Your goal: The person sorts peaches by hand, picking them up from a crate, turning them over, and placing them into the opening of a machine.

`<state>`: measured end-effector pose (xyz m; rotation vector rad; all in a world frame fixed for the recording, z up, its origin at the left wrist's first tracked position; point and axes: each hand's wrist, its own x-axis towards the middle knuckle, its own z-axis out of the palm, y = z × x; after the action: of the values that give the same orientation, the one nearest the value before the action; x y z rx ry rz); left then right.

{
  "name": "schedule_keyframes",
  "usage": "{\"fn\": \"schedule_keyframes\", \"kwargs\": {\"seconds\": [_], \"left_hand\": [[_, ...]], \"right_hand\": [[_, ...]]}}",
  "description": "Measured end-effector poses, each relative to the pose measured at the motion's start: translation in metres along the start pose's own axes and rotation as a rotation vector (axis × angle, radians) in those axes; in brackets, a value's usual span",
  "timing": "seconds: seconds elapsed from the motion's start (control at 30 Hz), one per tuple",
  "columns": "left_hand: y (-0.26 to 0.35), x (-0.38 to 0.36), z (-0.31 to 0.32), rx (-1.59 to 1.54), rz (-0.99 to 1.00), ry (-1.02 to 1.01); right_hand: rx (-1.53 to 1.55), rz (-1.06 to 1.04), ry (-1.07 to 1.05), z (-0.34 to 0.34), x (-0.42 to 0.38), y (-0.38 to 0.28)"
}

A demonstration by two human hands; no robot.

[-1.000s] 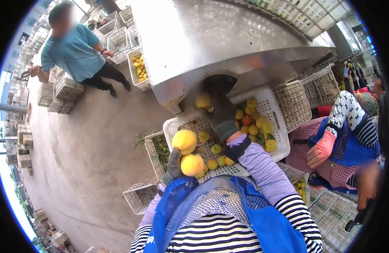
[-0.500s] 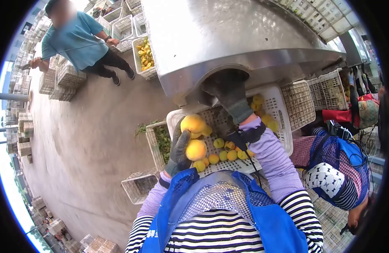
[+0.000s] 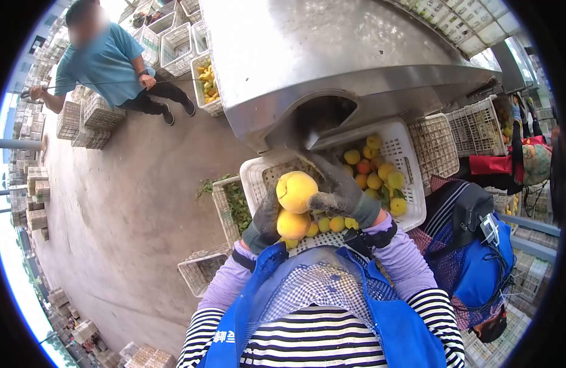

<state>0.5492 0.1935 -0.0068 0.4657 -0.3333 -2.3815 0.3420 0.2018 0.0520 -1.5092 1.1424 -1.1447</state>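
Note:
My left hand (image 3: 264, 222), in a dark grey glove, is closed around large yellow peaches. One peach (image 3: 296, 191) sits on top and a second peach (image 3: 293, 224) is just below it. From the right comes my right hand (image 3: 347, 195), also gloved; its thumb is at the side of the upper peach and its fingers stretch out beyond it, apart. Both hands are over a white plastic crate (image 3: 416, 168) that holds many smaller yellow and reddish peaches (image 3: 374, 180).
Beyond the crate stands a steel housing (image 3: 277, 80) with a dark opening (image 3: 325, 116). Wire-like crates (image 3: 434, 147) are at right, beside a co-worker in a blue vest (image 3: 473, 257). A crate of leaves (image 3: 237, 208) is at left. A person in a blue shirt (image 3: 102, 61) stands far left.
My right hand has come out of the steel housing's opening, back to the peaches in my left hand. My left hand has shifted slightly right with them. The co-worker at right has moved.

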Motion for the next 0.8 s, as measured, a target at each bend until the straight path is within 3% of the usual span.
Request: {"fn": "schedule_keyframes", "kwargs": {"seconds": [0.03, 0.13, 0.27, 0.37, 0.43, 0.5, 0.6, 0.7, 0.8], "left_hand": [[0.002, 0.0, 0.002, 0.067, 0.012, 0.038], [0.009, 0.01, 0.015, 0.272, 0.108, 0.069], [0.012, 0.025, 0.016, 0.438, 0.2, 0.065], [0.011, 0.033, 0.018, 0.597, 0.242, 0.15], [0.013, 0.036, 0.018, 0.724, 0.269, 0.245], [0.006, 0.035, -0.001, 0.737, 0.259, 0.328], [0.008, 0.029, 0.0, 0.395, 0.147, 0.355], [0.004, 0.028, -0.013, 0.784, 0.285, 0.253], [0.004, 0.036, -0.017, 0.393, 0.278, 0.314]], "right_hand": [[-0.132, -0.047, 0.113, 0.0, -0.003, 0.002], [-0.272, 0.049, 0.089, 0.0, -0.019, -0.003], [-0.502, 0.081, 0.337, 0.024, -0.009, -0.01], [-0.606, 0.08, 0.422, 0.024, 0.009, 0.004], [-0.684, 0.126, 0.37, 0.022, 0.019, 0.014], [-0.775, 0.087, 0.356, 0.018, 0.032, 0.031], [-0.88, -0.037, 0.402, 0.011, 0.054, 0.063], [-0.923, -0.047, 0.407, 0.006, 0.086, 0.08], [-0.985, 0.053, 0.34, 0.0, 0.105, 0.067]]}}
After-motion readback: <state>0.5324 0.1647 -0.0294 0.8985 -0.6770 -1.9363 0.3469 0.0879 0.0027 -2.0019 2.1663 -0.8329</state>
